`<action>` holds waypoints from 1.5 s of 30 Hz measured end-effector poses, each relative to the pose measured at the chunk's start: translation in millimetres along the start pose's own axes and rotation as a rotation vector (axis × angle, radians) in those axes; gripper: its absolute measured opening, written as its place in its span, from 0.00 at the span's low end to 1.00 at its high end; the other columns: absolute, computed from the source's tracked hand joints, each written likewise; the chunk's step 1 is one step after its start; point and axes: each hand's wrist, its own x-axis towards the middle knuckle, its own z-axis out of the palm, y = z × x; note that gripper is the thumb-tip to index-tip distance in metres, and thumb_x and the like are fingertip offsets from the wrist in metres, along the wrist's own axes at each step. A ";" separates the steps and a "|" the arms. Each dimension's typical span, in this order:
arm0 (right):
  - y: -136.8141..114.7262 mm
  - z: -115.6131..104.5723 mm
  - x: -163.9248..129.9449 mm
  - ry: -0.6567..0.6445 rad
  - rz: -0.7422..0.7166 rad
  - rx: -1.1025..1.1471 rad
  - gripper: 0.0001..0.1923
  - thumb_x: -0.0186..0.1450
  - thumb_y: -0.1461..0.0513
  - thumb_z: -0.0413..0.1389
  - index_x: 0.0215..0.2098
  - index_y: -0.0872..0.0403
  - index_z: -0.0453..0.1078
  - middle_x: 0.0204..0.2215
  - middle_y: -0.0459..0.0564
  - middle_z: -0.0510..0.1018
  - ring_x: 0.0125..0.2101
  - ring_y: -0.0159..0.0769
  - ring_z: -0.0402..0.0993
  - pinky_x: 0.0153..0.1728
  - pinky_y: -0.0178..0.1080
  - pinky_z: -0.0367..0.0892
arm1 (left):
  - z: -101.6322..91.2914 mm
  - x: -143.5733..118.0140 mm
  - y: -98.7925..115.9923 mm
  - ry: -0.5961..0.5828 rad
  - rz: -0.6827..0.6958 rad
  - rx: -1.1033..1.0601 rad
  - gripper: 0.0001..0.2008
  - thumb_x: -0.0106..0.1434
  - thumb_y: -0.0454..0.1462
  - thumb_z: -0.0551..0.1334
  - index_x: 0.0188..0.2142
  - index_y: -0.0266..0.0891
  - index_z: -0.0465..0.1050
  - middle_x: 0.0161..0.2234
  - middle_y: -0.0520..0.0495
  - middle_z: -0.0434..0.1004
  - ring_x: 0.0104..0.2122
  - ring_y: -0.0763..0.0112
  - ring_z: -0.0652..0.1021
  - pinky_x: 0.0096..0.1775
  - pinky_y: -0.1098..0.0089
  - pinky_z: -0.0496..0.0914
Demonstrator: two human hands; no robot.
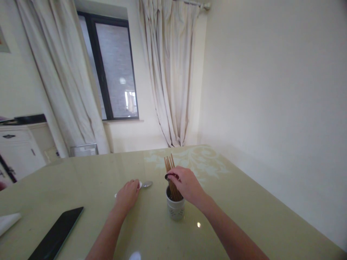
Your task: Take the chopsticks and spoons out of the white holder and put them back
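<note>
Right hand [187, 186] sits over the holder [175, 208], fingers pinched on a dark spoon [170, 176] at the upright chopsticks [170, 177]. Left hand [128, 195], left of holder, lies curled on a white spoon; a metal spoon [147, 184] lies flat just beyond.

Two bare forearms enter from the bottom centre of the frame, with no sleeves, watch, bracelets or rings visible. The left hand [127, 195] sits left of centre; the right hand [187, 186] sits just right of centre.
</note>
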 end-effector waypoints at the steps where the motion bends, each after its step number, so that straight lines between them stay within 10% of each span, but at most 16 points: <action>1: -0.2 0.4 0.0 -0.001 0.006 0.002 0.07 0.71 0.65 0.60 0.41 0.51 0.81 0.40 0.48 0.85 0.41 0.38 0.80 0.46 0.37 0.69 | 0.5 0.4 -0.3 -0.001 0.000 -0.006 0.10 0.73 0.31 0.52 0.44 0.40 0.72 0.48 0.41 0.79 0.50 0.60 0.79 0.47 0.66 0.68; 21: -4.3 -5.7 -0.2 0.095 0.005 0.055 0.08 0.70 0.67 0.61 0.47 0.54 0.78 0.42 0.49 0.80 0.31 0.32 0.76 0.36 0.37 0.71 | 1.0 0.2 2.5 0.003 -0.003 -0.053 0.10 0.68 0.30 0.56 0.36 0.41 0.75 0.44 0.40 0.82 0.47 0.58 0.81 0.42 0.67 0.67; 27: -13.7 -13.3 -1.7 0.209 -0.047 0.122 0.07 0.71 0.65 0.60 0.46 0.53 0.78 0.40 0.50 0.80 0.32 0.34 0.76 0.35 0.38 0.72 | -48.5 -7.4 16.4 0.195 -0.033 -0.303 0.07 0.65 0.36 0.59 0.34 0.40 0.76 0.36 0.42 0.84 0.38 0.57 0.81 0.38 0.65 0.68; 35: -36.6 -29.5 -9.2 0.275 -0.126 0.388 0.16 0.73 0.61 0.57 0.58 0.48 0.72 0.49 0.51 0.80 0.42 0.35 0.80 0.42 0.37 0.76 | -115.8 -54.8 76.3 0.194 0.463 -0.962 0.10 0.65 0.45 0.63 0.35 0.42 0.77 0.33 0.49 0.82 0.32 0.68 0.78 0.32 0.72 0.71; 45: -9.5 -62.3 -0.6 0.337 -0.020 0.139 0.09 0.74 0.60 0.52 0.39 0.52 0.74 0.33 0.49 0.82 0.34 0.37 0.78 0.39 0.37 0.70 | -81.0 -37.8 89.2 0.222 0.351 -0.664 0.10 0.68 0.46 0.61 0.36 0.43 0.73 0.33 0.48 0.82 0.33 0.64 0.79 0.35 0.67 0.69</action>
